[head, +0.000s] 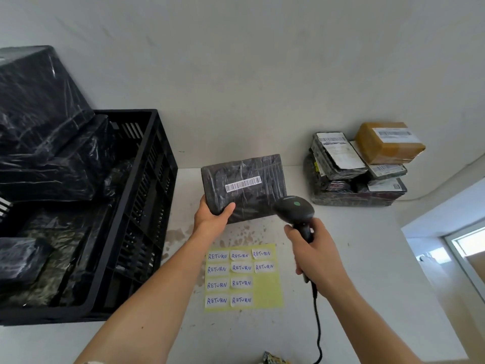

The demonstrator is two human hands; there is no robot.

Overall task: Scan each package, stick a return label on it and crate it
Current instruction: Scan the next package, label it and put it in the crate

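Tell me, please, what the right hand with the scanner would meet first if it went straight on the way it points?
Most likely the black package held up by the left hand. The scanner in the right hand aims at it from close by, though the gap between them is hard to judge in this one view.

Soft, even daylight fills the scene, bright without harshness; a window (469, 245) at the lower right is blown out to near white. Shadows on the white table (354, 258) are faint and diffuse. The plastic wrap on the black packages in the crate (147, 206) catches streaky white glare. The wide-angle lens bends straight lines strongly toward the edges, tilting the wall and the crate. Fine detail is slightly soft overall, and the barcode labels are unreadable.
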